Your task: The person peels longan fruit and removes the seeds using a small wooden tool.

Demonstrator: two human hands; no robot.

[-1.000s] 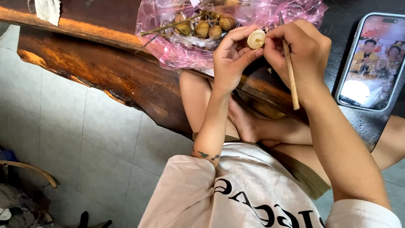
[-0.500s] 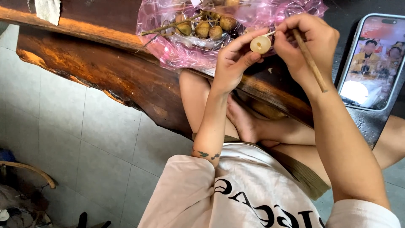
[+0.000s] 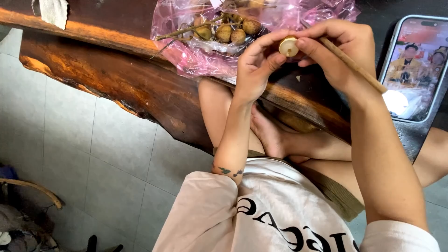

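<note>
My left hand (image 3: 254, 65) pinches a small round pale fruit (image 3: 288, 46) between thumb and fingertips, its cut face turned up. My right hand (image 3: 338, 53) touches the same fruit with its fingertips and grips a thin wooden stick (image 3: 357, 66) that slants down to the right across the wrist. Both hands hover over the edge of a dark wooden slab table (image 3: 107, 70). Just behind them lies a pink plastic bag (image 3: 186, 51) holding several brown round fruits on twigs (image 3: 224, 32).
A phone (image 3: 413, 70) with a lit screen stands at the right on the table. A pale cloth (image 3: 52, 11) lies at the slab's far left. My bare legs are folded under the table over a grey tiled floor (image 3: 93, 154). A curved wooden piece (image 3: 32, 189) sits low left.
The stick has swung from near upright to slanting right along my right wrist. My right fingertips have closed in on the fruit, which has turned its cut face up.
</note>
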